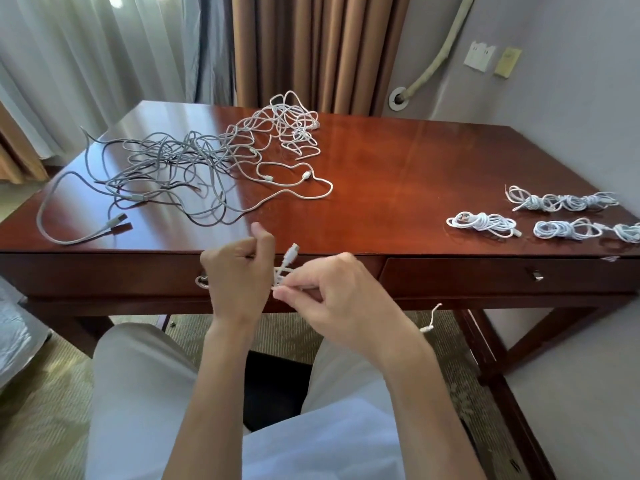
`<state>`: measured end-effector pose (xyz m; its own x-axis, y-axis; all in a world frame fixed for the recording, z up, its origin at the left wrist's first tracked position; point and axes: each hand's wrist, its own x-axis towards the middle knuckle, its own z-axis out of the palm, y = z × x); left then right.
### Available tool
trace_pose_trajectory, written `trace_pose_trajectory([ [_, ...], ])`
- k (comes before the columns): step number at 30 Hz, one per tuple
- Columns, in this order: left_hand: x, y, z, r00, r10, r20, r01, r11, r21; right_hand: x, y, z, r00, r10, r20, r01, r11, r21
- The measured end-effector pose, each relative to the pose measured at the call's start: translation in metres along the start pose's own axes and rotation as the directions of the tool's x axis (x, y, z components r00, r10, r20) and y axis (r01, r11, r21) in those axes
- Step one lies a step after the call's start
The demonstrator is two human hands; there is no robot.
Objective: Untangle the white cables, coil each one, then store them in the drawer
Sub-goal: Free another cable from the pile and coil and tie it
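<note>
On the desk (pixel 398 188), three coiled cable bundles (pixel 481 223), one tangle (pixel 207 161).

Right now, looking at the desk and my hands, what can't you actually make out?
Head view only:
- The cable both hands hold: the left hand and right hand cover most of it, so how far it is coiled is unclear.
- The rightmost coiled bundle: cut off by the right edge.
- The tangled pile: strands overlap, so the cable count is unreadable.
- The right drawer: closed, contents hidden.
</note>
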<state>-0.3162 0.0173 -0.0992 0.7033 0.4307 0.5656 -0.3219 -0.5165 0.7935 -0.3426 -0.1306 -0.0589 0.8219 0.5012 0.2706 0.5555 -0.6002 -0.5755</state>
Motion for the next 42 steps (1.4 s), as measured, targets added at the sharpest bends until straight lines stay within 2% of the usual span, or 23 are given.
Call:
trace_pose_trajectory([
  [2,0.000,-0.001,0.001,0.976,0.077,0.204,-0.064,0.996,-0.069,-0.002,0.001,-0.006,0.993,0.017,-0.114,-0.010,0.998,0.061],
  [4,-0.002,0.002,0.000,0.937,0.072,0.343,-0.002,0.980,-0.201,-0.003,0.003,-0.012,0.976,0.066,-0.209,-0.027,0.982,0.185],
  [6,-0.003,0.007,-0.001,0.915,0.045,0.401,0.104,0.934,-0.343,-0.004,0.011,-0.017,0.961,0.130,-0.244,-0.041,0.940,0.340],
  [9,-0.004,0.017,-0.001,0.917,0.000,0.398,0.228,0.820,-0.525,-0.002,0.029,-0.012,0.952,0.247,-0.182,-0.131,0.864,0.486],
  [11,-0.003,0.022,0.004,0.928,-0.143,0.344,0.334,0.728,-0.599,-0.001,0.035,-0.002,0.955,0.285,-0.085,-0.197,0.820,0.537],
  [13,-0.003,0.027,0.009,0.904,-0.349,0.248,0.424,0.649,-0.632,0.000,0.038,0.010,0.966,0.258,0.004,-0.229,0.849,0.475],
  [14,-0.003,0.028,0.011,0.888,-0.426,0.172,0.433,0.653,-0.621,-0.001,0.037,0.012,0.971,0.232,0.053,-0.233,0.879,0.416],
  [16,-0.003,0.027,0.013,0.889,-0.458,-0.013,0.386,0.764,-0.517,-0.004,0.028,0.009,0.963,0.188,0.193,-0.246,0.906,0.346],
  [18,-0.003,0.021,0.012,0.912,-0.375,-0.168,0.297,0.884,-0.360,-0.008,0.023,0.004,0.940,0.161,0.301,-0.258,0.913,0.317],
  [20,0.000,0.014,0.006,0.939,-0.251,-0.235,0.217,0.963,-0.162,-0.011,0.017,0.000,0.938,0.137,0.319,-0.233,0.930,0.285],
  [22,0.001,0.008,0.002,0.973,-0.138,-0.187,0.142,0.990,0.010,-0.012,0.014,-0.004,0.951,0.124,0.283,-0.208,0.934,0.291],
  [24,-0.001,0.004,0.003,0.992,-0.082,-0.097,0.094,0.988,0.126,-0.012,0.012,-0.009,0.958,0.104,0.267,-0.183,0.939,0.292],
  [26,-0.002,0.003,0.006,0.995,-0.083,-0.045,0.090,0.979,0.180,-0.013,0.009,-0.013,0.964,0.053,0.262,-0.135,0.942,0.306],
  [28,0.000,0.002,0.007,0.998,-0.045,0.049,0.035,0.983,0.178,-0.012,0.007,-0.016,0.982,0.049,0.184,-0.110,0.936,0.334],
  [30,-0.001,0.000,0.008,0.977,0.037,0.208,-0.055,0.995,0.082,-0.010,0.010,-0.017,0.996,0.085,-0.003,-0.079,0.938,0.336],
  [31,-0.002,0.002,0.006,0.962,0.056,0.266,-0.054,0.998,-0.015,-0.009,0.013,-0.019,0.987,0.119,-0.110,-0.079,0.945,0.316],
  [33,-0.005,0.007,0.003,0.936,0.025,0.352,0.059,0.972,-0.227,-0.009,0.024,-0.024,0.949,0.192,-0.249,-0.102,0.938,0.332],
  [34,-0.005,0.011,0.001,0.919,-0.003,0.395,0.137,0.940,-0.312,-0.010,0.029,-0.024,0.938,0.235,-0.254,-0.127,0.917,0.379],
  [37,-0.006,0.025,0.003,0.898,-0.114,0.424,0.320,0.831,-0.455,-0.011,0.047,-0.013,0.935,0.333,-0.122,-0.246,0.857,0.453],
  [39,-0.006,0.029,0.011,0.876,-0.278,0.394,0.464,0.709,-0.531,-0.008,0.050,0.004,0.947,0.321,-0.008,-0.286,0.857,0.429],
  [41,-0.007,0.031,0.019,0.830,-0.471,0.299,0.548,0.588,-0.595,-0.005,0.046,0.015,0.965,0.246,0.086,-0.260,0.896,0.359],
  [42,-0.007,0.029,0.022,0.819,-0.537,0.200,0.534,0.589,-0.606,-0.005,0.042,0.016,0.969,0.203,0.141,-0.239,0.918,0.318],
])
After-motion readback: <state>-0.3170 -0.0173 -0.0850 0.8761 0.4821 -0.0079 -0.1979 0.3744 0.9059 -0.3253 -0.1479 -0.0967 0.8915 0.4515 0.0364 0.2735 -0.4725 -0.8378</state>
